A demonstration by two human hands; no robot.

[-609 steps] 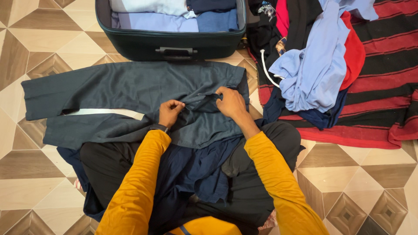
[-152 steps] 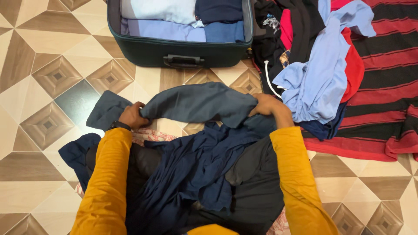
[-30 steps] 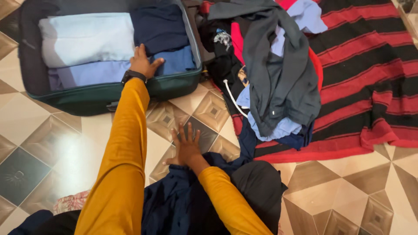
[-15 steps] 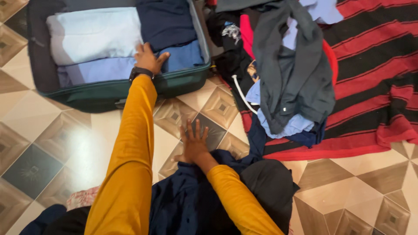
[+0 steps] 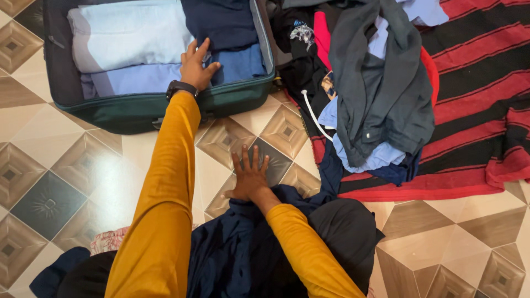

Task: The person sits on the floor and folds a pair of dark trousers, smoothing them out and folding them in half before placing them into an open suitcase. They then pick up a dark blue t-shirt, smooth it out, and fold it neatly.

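Since half a second ago, nothing has moved: both hands hold their places. Left hand (image 5: 196, 66) rests flat with fingers spread on the folded blue clothes (image 5: 132, 49) inside the open green suitcase (image 5: 143, 110), gripping nothing. Right hand (image 5: 249, 176) lies palm down, fingers open, on the patterned tile floor (image 5: 49, 187) below the suitcase. Right of the suitcase, a heap of loose garments (image 5: 375, 94) sits on a red-and-black striped blanket (image 5: 475, 83). Dark navy cloth (image 5: 237, 254) covers the lap below the suitcase.
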